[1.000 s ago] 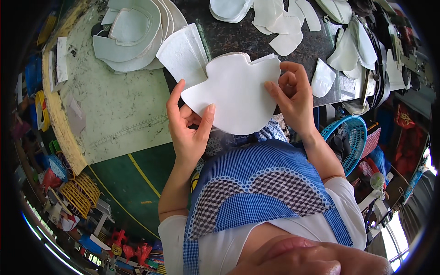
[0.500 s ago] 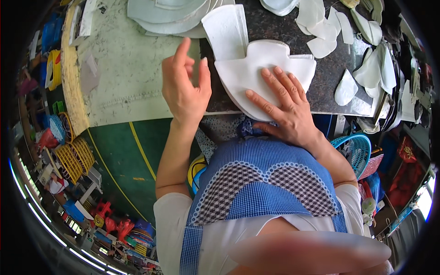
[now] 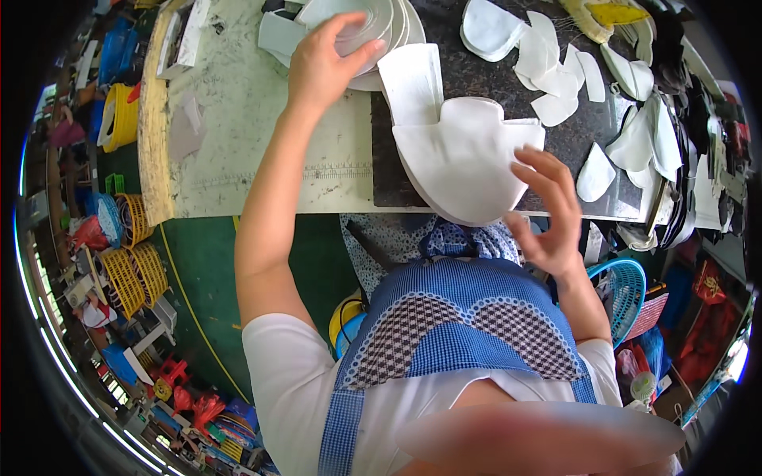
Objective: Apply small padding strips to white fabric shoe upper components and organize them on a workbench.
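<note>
A pile of white cut-out sheets (image 3: pixel 460 163), curved at the bottom with a tab on top, lies at the table's front edge. Beside its right side is my right hand (image 3: pixel 552 214), fingers bent and apart, holding nothing. My left hand (image 3: pixel 321 67) reaches to the back of the table, over a stack of round-edged pale sheets (image 3: pixel 389 36). Its thumb and fingers are spread at that stack's left part; no sheet is seen lifted. Several narrower white strips (image 3: pixel 414 83) lie together between the two piles, touching the front one.
Several loose pale cut pieces (image 3: pixel 548 71) and a rounded pile (image 3: pixel 488 32) lie at the back right. A single leaf-shaped piece (image 3: pixel 595 173) is nearer. More pieces (image 3: pixel 651 143) crowd the right edge. Below the table on the right hangs a blue basket (image 3: pixel 623 297).
My left hand has moved away to the back stack. My right hand has lifted off the front pile and shifted right. The view has shifted a little.
</note>
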Available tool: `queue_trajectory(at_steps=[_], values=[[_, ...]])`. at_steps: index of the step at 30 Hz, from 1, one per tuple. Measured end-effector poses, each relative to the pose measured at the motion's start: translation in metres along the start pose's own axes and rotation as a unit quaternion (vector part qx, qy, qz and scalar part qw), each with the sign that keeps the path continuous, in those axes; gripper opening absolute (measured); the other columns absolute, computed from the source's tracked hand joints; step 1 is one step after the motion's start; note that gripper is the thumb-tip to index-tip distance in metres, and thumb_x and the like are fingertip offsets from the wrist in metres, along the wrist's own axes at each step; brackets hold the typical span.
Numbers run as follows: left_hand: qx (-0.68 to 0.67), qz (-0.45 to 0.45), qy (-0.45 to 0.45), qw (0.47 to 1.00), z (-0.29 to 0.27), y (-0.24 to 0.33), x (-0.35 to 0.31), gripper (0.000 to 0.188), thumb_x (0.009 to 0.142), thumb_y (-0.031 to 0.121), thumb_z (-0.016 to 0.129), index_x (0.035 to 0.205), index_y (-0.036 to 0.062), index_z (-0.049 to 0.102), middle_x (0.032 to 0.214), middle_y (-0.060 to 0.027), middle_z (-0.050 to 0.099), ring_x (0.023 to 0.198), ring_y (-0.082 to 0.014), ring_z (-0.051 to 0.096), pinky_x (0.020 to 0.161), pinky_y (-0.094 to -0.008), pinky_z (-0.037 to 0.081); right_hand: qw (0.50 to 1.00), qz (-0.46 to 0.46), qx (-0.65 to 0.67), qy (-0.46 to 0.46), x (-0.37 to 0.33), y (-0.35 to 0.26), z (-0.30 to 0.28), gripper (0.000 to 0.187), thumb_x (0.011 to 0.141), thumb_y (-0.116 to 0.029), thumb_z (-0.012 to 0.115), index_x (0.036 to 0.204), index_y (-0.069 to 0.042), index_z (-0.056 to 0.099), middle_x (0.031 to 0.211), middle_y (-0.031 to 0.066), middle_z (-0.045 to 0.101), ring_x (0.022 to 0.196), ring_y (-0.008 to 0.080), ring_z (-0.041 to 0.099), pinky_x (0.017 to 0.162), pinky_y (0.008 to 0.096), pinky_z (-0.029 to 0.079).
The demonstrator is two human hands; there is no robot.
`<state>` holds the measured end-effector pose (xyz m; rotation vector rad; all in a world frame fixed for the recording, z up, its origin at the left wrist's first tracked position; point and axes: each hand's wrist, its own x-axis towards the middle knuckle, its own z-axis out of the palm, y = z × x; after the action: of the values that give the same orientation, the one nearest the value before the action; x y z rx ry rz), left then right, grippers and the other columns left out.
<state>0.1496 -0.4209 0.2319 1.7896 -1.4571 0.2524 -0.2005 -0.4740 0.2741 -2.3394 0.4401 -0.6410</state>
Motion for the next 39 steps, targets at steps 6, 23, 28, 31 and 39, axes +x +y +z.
queue_trajectory(at_steps=[6,23,28,31,39], values=[[0.096,-0.005,0.133,0.986,-0.017,-0.035,0.024,0.031,0.092,0.022,0.068,0.113,0.0011,0.060,0.106,-0.0167,0.064,0.095,-0.0324,0.063,0.082,-0.0377,0.049,0.965,0.239,0.065,0.090,-0.045,0.001,-0.037,0.015,0.088,-0.001,0.062,0.100,0.003,0.069,0.087,0.0100,0.071,0.081,0.0175,0.069,0.076,0.0281,0.052],[-0.131,0.163,-0.249,0.946,-0.011,0.152,-0.090,0.048,0.092,0.037,0.067,0.125,0.0020,0.062,0.130,-0.0169,0.061,0.117,-0.0354,0.059,0.102,-0.0470,0.044,0.927,0.223,-0.299,0.030,-0.046,0.080,-0.070,0.016,0.078,-0.018,0.073,0.085,-0.007,0.065,0.087,0.0082,0.062,0.081,0.0283,0.065,0.072,0.0391,0.054],[-0.208,0.120,-0.227,0.944,-0.010,0.160,-0.066,0.035,0.089,0.022,0.071,0.116,0.0012,0.065,0.124,-0.0155,0.063,0.111,-0.0346,0.062,0.093,-0.0422,0.051,0.921,0.227,-0.317,-0.002,-0.041,0.082,-0.074,0.019,0.076,-0.020,0.075,0.087,-0.007,0.065,0.087,0.0086,0.063,0.078,0.0281,0.065,0.070,0.0392,0.054],[-0.222,0.128,-0.226,0.940,-0.004,0.169,-0.052,0.029,0.087,0.013,0.072,0.112,0.0009,0.067,0.122,-0.0148,0.064,0.107,-0.0311,0.064,0.087,-0.0370,0.053,0.914,0.188,-0.356,-0.048,-0.037,0.064,-0.073,0.021,0.075,-0.021,0.074,0.085,-0.005,0.064,0.088,0.0084,0.061,0.082,0.0270,0.065,0.064,0.0375,0.054],[-0.331,0.007,-0.267,0.905,0.023,0.192,-0.031,0.049,0.088,0.020,0.075,0.127,-0.0023,0.057,0.124,-0.0173,0.061,0.112,-0.0312,0.061,0.092,-0.0376,0.050,0.925,0.316,0.130,0.167,-0.015,0.046,-0.085,0.011,0.085,-0.009,0.067,0.089,0.001,0.067,0.072,0.0044,0.066,0.065,0.0109,0.062,0.061,0.0261,0.050]])
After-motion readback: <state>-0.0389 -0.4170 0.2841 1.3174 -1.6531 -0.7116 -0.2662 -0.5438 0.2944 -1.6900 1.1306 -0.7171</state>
